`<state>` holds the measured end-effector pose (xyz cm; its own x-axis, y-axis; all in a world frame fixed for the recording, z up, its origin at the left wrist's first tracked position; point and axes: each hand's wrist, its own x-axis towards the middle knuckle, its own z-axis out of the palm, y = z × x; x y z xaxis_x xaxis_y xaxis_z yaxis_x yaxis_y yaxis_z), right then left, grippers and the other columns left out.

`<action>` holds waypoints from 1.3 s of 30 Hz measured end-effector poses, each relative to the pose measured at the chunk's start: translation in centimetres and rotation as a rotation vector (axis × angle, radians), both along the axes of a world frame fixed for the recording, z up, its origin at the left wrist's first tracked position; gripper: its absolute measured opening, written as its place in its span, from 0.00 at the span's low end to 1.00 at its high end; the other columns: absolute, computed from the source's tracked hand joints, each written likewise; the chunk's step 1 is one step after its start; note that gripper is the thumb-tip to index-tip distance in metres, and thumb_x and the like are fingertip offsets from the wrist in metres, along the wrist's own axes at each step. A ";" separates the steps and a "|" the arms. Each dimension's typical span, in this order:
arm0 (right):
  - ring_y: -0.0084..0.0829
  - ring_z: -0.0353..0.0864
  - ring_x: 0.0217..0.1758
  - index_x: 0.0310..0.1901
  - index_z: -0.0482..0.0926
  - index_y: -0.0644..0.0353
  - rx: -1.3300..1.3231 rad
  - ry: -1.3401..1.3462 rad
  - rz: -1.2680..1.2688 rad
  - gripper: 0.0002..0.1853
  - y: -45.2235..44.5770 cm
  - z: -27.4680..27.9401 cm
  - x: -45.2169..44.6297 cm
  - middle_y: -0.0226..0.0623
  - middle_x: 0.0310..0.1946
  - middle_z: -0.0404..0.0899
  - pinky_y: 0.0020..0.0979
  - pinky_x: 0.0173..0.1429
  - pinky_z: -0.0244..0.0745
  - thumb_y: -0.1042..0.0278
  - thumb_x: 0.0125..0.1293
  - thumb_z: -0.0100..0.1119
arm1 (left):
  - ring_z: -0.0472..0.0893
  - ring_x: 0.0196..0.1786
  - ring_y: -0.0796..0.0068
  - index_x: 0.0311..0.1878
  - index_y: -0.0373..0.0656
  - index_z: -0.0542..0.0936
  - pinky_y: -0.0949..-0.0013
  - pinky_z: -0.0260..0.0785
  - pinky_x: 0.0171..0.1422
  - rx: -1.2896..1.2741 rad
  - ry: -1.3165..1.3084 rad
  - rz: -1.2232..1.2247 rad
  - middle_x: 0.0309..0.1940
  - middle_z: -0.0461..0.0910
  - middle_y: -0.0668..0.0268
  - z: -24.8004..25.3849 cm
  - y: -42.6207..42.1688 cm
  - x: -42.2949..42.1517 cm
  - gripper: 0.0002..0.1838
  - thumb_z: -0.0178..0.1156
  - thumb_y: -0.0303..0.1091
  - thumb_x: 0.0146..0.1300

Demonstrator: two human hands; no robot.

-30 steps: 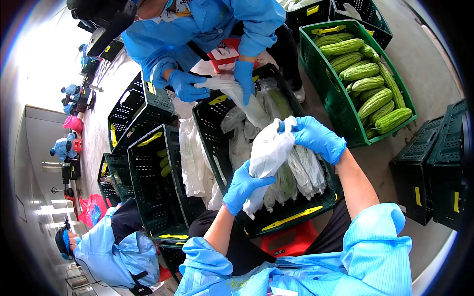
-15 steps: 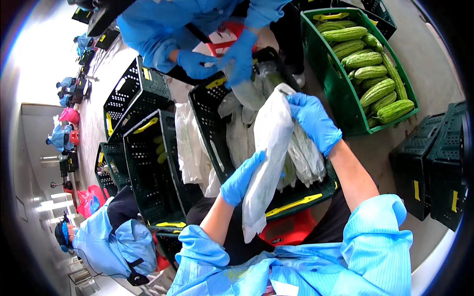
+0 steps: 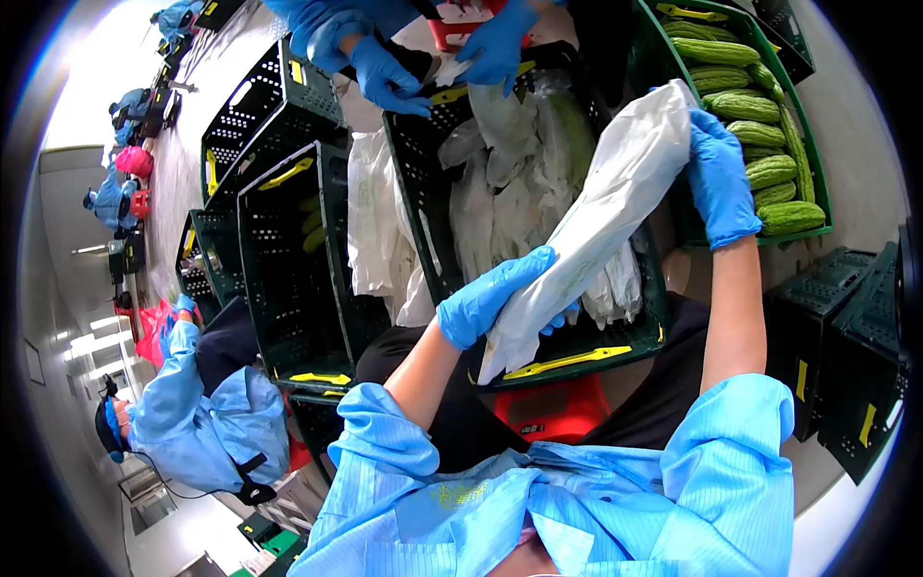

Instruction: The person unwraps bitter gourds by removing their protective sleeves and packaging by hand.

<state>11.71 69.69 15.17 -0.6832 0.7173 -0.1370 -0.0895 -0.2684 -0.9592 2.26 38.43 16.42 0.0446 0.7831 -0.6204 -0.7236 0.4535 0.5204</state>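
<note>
- The left hand (image 3: 495, 296), in a blue glove, is closed around the lower part of a long white plastic bag (image 3: 606, 197); its thumb side lies along the near face and some fingertips show past the far edge.
- The right hand (image 3: 719, 178), gloved alike, holds the upper end of that bag; most of its fingers are hidden behind the plastic, so how tightly they close cannot be told.
- The bag slants between the two sets of fingers, low end by the left, high end by the right; its contents cannot be made out.
- Beneath and beyond the left fingers stands a dark green crate (image 3: 411, 178) with wrapped produce (image 3: 519, 197) in it, a yellow handle (image 3: 567, 362) on its near side.
- To the left of the left fingers, loose white bags (image 3: 373, 221) drape beside that crate; farther left, another crate (image 3: 335, 279) has a few green vegetables (image 3: 311, 226) inside.
- Just beyond the right fingers, bare bitter melons (image 3: 745, 111) fill a green crate (image 3: 808, 234).
- Ahead of the left fingers, well apart, are a co-worker's two blue-gloved hands (image 3: 495, 48), one near a pale scrap of plastic (image 3: 450, 72).
</note>
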 end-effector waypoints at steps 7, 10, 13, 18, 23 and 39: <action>0.25 0.81 0.48 0.54 0.80 0.63 -0.066 0.048 -0.106 0.13 2.3 0.5 1.5 0.37 0.49 0.82 0.27 0.56 0.76 0.73 0.70 0.56 | 0.78 0.28 0.73 0.56 0.34 0.76 0.69 0.75 0.34 -0.011 0.085 -0.004 0.33 0.83 0.57 0.1 -0.8 0.0 0.38 0.49 0.66 0.68; 0.28 0.81 0.51 0.57 0.78 0.63 -0.020 0.002 -0.076 0.15 3.2 -0.7 1.8 0.37 0.52 0.81 0.31 0.59 0.76 0.71 0.71 0.53 | 0.74 0.23 0.79 0.54 0.36 0.78 0.75 0.68 0.26 -0.078 0.199 -0.033 0.31 0.83 0.61 -0.5 -1.1 -0.3 0.37 0.47 0.67 0.69; 0.29 0.81 0.52 0.58 0.77 0.63 -0.015 0.023 -0.093 0.16 3.4 -0.8 2.1 0.38 0.52 0.81 0.33 0.59 0.75 0.69 0.72 0.52 | 0.69 0.16 0.83 0.54 0.39 0.79 0.79 0.61 0.18 -0.134 0.322 -0.039 0.28 0.83 0.63 1.5 -1.0 -0.2 0.36 0.44 0.67 0.70; 0.28 0.80 0.52 0.57 0.78 0.64 0.051 0.069 -0.123 0.15 1.4 1.6 2.1 0.39 0.52 0.80 0.31 0.59 0.74 0.71 0.71 0.54 | 0.76 0.23 0.81 0.54 0.39 0.78 0.77 0.68 0.25 -0.012 0.388 0.021 0.28 0.83 0.63 1.3 -1.5 -0.1 0.34 0.47 0.64 0.70; 0.32 0.79 0.56 0.58 0.77 0.66 0.362 -0.029 -0.129 0.16 3.7 -0.4 3.2 0.40 0.58 0.77 0.32 0.63 0.72 0.69 0.74 0.50 | 0.80 0.36 0.77 0.55 0.36 0.79 0.74 0.71 0.48 -0.052 0.455 -0.031 0.39 0.81 0.62 1.7 -2.5 -1.1 0.36 0.56 0.65 0.65; 0.27 0.80 0.53 0.60 0.77 0.67 0.020 0.162 -0.054 0.18 -0.7 1.6 -1.2 0.40 0.54 0.81 0.31 0.64 0.72 0.69 0.72 0.53 | 0.78 0.28 0.79 0.52 0.36 0.82 0.75 0.73 0.36 -0.291 0.730 -0.184 0.31 0.81 0.66 0.8 -12.2 -5.5 0.26 0.62 0.53 0.66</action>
<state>10.48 69.00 16.73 -0.6551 0.7554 -0.0131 -0.2575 -0.2395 -0.9361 -3.20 26.25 17.25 -0.3380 0.6055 -0.7205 -0.1466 0.7223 0.6758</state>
